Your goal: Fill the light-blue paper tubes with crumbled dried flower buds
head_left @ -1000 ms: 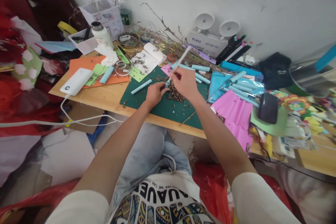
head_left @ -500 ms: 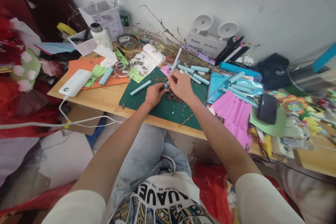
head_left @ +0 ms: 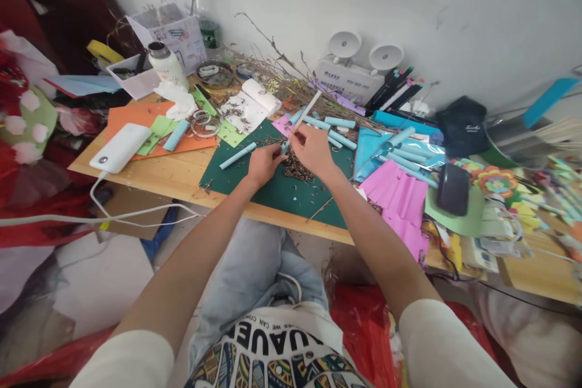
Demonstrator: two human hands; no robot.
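Both my hands meet over a dark green cutting mat (head_left: pixel 236 173) on the wooden table (head_left: pixel 168 173). My right hand (head_left: pixel 313 148) pinches a long pale stick (head_left: pixel 305 112) that slants up and away to the right. My left hand (head_left: pixel 261 162) is closed on the lower end of the same stick, where a small light blue paper roll (head_left: pixel 284 147) sits. A pile of brown dried bits (head_left: pixel 297 167) lies on the mat just under my right hand. Another light blue paper roll (head_left: pixel 237 156) lies on the mat to the left.
Several light blue rolls (head_left: pixel 400 148) lie on blue sheets at the right, beside pink paper (head_left: pixel 400 197) and a black case (head_left: pixel 452 189). A white power bank (head_left: pixel 119 147) with a cable, orange paper (head_left: pixel 140 115), a bottle (head_left: pixel 167 64) and dry twigs (head_left: pixel 273 60) are around.
The view has shifted a little to the right and down. My right hand has slid slightly along the stick, and the stick's tip now points further right. Both hands stay together over the mat.
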